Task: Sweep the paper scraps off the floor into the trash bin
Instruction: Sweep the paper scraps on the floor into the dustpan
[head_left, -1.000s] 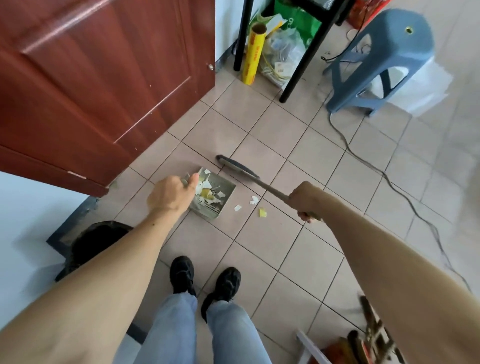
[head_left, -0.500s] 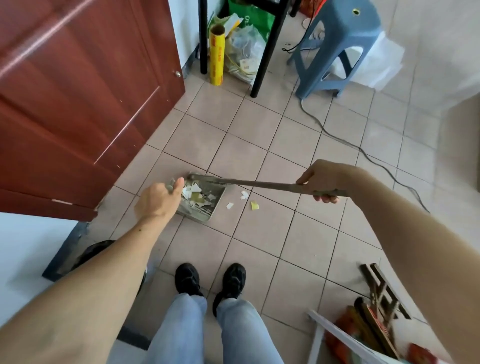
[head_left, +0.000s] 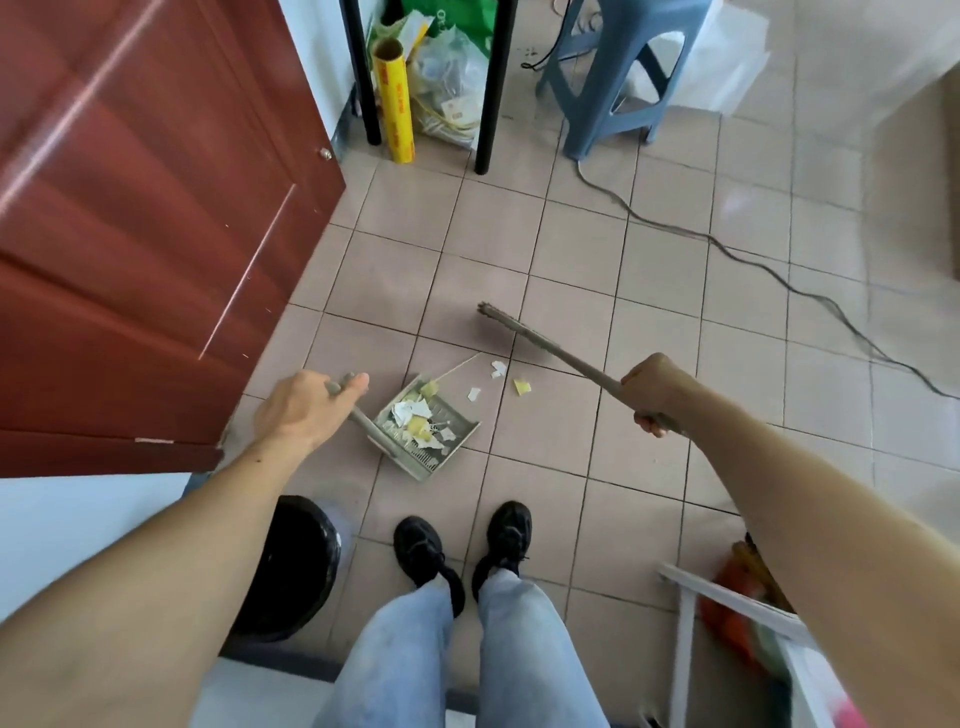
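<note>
Dustpan (head_left: 426, 426) sits on tile, already loaded with paper scraps; left hand (head_left: 301, 410) closed round its handle. Right hand (head_left: 655, 392) fisted on broom (head_left: 524, 335), head lifted beyond three loose scraps (head_left: 498, 368). Trash bin (head_left: 291, 566) near left foot. Risks, my read: hard stroke flicks scraps past the pan's open side; tilting pan early spills load; broom could snag cable (head_left: 779, 280).
</note>
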